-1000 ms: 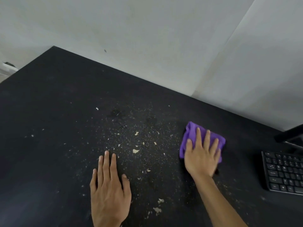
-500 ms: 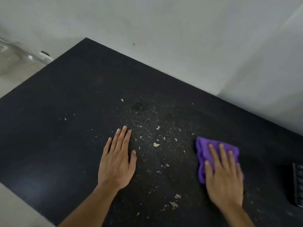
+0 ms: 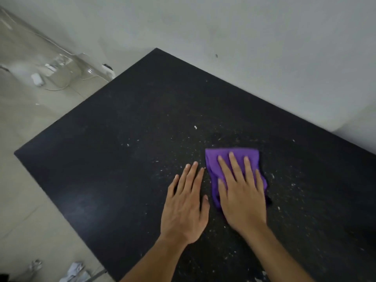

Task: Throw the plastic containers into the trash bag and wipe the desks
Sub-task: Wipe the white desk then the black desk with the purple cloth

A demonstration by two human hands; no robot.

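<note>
Purple cloth [image 3: 234,157], judged soft, light and limp, lies folded on the crumb-strewn black desk [image 3: 122,159]; probably best handled by pressing flat from above. Right hand [image 3: 242,198] presses it, grip wide, fingers straight; left hand [image 3: 185,208] rests flat beside it, empty.

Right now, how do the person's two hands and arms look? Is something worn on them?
The left hand and right hand are bare, without gloves. No ring, watch or bracelet shows. The left forearm and right forearm are bare too; no sleeve reaches into view.
</note>
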